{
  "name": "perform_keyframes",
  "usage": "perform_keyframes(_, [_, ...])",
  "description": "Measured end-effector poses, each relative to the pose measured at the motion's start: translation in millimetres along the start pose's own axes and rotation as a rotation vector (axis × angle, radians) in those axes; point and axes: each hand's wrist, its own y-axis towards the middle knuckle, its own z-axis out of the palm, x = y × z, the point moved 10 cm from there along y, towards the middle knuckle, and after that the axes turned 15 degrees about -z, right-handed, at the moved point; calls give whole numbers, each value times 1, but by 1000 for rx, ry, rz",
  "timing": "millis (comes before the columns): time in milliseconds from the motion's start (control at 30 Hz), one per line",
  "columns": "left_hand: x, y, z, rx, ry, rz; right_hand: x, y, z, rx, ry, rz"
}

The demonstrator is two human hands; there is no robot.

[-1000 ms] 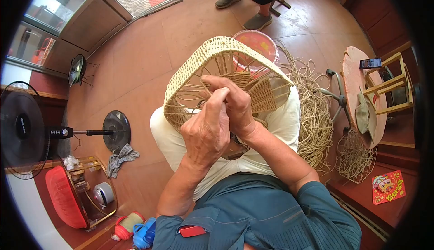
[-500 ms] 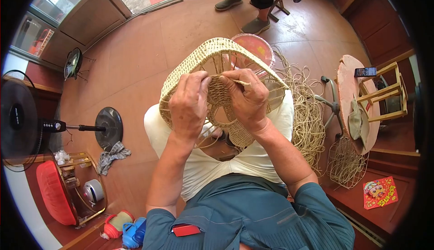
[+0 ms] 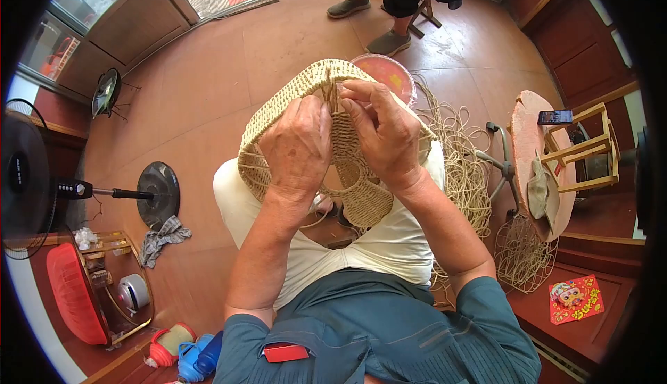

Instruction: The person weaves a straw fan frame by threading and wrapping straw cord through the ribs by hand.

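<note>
A pale woven cord basket-like frame [image 3: 285,113] rests across my lap, its thick plaited rim curving away from me. Inside it a narrow woven strip [image 3: 344,141] runs toward a rounded woven piece [image 3: 368,207] near my knees. My left hand [image 3: 297,144] is closed, with its fingertips against the strands [image 3: 329,92] at the strip's top; what it grips is mostly hidden. On the other side my right hand [image 3: 388,134] pinches at the same spot with thumb and forefinger, apparently on a thin cord.
Loose cord [image 3: 462,182] lies heaped at the right, beside a round table [image 3: 524,130] bearing a phone [image 3: 555,117] and a small wooden frame [image 3: 590,151]. Behind the weaving is a pink basin [image 3: 392,75]. Another person's shoes [image 3: 389,42] are beyond. A fan base [image 3: 158,195] stands left.
My hands have shifted up toward the far rim. The cord end that stuck out from my right hand no longer shows, and more of the woven strip is visible below. The view has moved slightly.
</note>
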Motion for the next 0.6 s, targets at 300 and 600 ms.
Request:
perform_keyframes(300, [16, -11, 28, 405, -374, -296, 23, -6, 19, 329, -241, -142])
perform_keyframes(600, [20, -10, 30, 384, -444, -284, 10, 11, 24, 347, -204, -50])
